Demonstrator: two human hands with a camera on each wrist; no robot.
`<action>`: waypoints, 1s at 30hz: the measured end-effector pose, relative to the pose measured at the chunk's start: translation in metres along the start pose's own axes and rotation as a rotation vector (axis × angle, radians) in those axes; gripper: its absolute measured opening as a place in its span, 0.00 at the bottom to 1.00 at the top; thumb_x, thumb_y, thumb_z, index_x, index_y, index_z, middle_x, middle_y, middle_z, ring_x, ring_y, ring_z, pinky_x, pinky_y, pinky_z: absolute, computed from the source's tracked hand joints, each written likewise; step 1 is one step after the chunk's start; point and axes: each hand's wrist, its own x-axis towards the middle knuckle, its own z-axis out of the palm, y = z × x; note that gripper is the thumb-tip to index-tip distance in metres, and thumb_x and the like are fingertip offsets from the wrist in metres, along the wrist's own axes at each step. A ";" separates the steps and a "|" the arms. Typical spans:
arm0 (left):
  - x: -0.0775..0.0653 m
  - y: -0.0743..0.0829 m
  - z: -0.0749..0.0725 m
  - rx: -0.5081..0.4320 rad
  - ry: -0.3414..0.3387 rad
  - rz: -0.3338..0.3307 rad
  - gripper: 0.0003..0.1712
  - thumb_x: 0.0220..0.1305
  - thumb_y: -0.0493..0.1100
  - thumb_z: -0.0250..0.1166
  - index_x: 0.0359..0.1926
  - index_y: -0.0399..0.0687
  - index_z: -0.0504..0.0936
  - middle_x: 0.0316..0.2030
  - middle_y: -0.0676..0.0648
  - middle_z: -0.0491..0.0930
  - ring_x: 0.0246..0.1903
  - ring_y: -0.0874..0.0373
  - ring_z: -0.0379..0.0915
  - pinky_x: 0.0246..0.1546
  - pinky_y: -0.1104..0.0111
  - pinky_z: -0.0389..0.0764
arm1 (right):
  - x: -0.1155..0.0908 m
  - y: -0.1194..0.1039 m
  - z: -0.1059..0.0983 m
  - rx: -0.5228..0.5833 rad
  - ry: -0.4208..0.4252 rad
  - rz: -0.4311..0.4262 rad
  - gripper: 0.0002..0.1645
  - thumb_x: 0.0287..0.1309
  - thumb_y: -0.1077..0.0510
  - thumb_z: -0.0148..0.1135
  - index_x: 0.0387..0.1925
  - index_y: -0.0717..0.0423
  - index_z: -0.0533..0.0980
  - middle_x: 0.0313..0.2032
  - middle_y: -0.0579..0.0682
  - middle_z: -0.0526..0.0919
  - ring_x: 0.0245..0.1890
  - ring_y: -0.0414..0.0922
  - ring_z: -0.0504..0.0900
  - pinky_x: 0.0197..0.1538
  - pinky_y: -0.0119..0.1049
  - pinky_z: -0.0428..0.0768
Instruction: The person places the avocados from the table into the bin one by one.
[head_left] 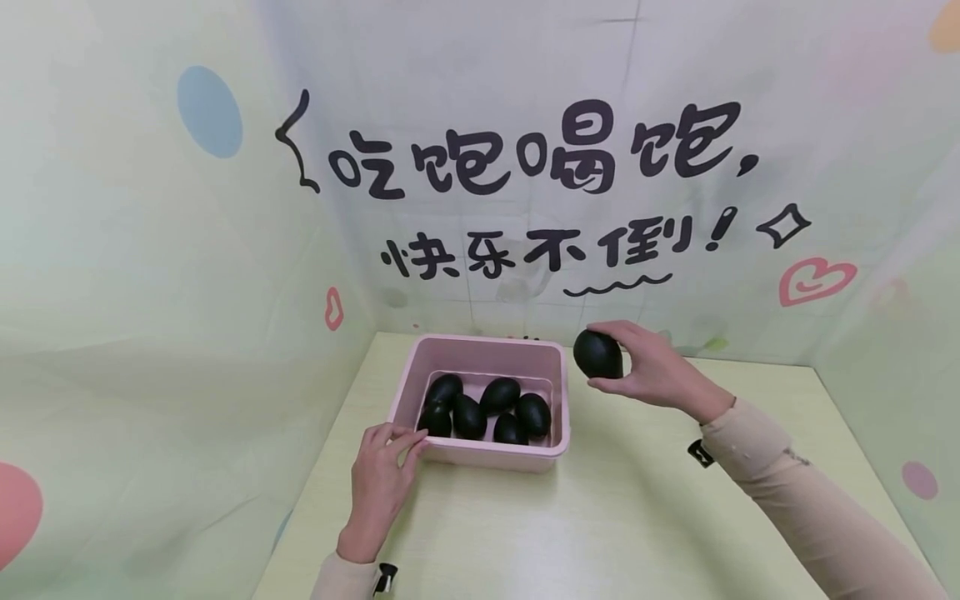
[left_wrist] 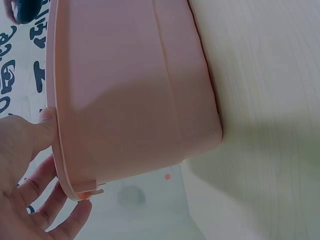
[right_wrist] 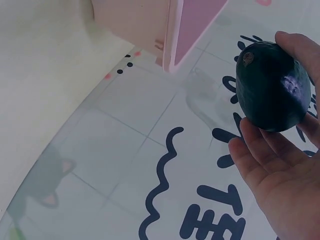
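In the head view my right hand (head_left: 648, 367) holds a dark avocado (head_left: 597, 354) between thumb and fingers, up in the air just right of the pink plastic bin (head_left: 487, 454). A small brown stem scar shows on this avocado (right_wrist: 272, 85) in the right wrist view, and the fingers (right_wrist: 267, 150) curve round its side. Several more dark avocados (head_left: 470, 417) lie inside the bin. My left hand (head_left: 381, 479) grips the bin's rim at its near left corner. From the left wrist, the thumb (left_wrist: 47, 122) and fingers (left_wrist: 75, 220) of that hand are at the rim.
The bin stands on a pale wood-look table (head_left: 600, 517), toward its back edge. Behind the table hangs a printed backdrop (head_left: 510, 83) with large dark lettering, and a similar sheet (head_left: 150, 333) closes off the left side.
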 end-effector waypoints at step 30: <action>-0.002 -0.001 0.000 0.003 -0.008 -0.006 0.11 0.53 0.41 0.84 0.40 0.49 0.96 0.36 0.47 0.86 0.47 0.43 0.80 0.33 0.53 0.86 | 0.024 -0.028 0.015 -0.064 -0.149 -0.127 0.43 0.54 0.51 0.82 0.69 0.56 0.76 0.62 0.57 0.82 0.58 0.53 0.84 0.57 0.51 0.87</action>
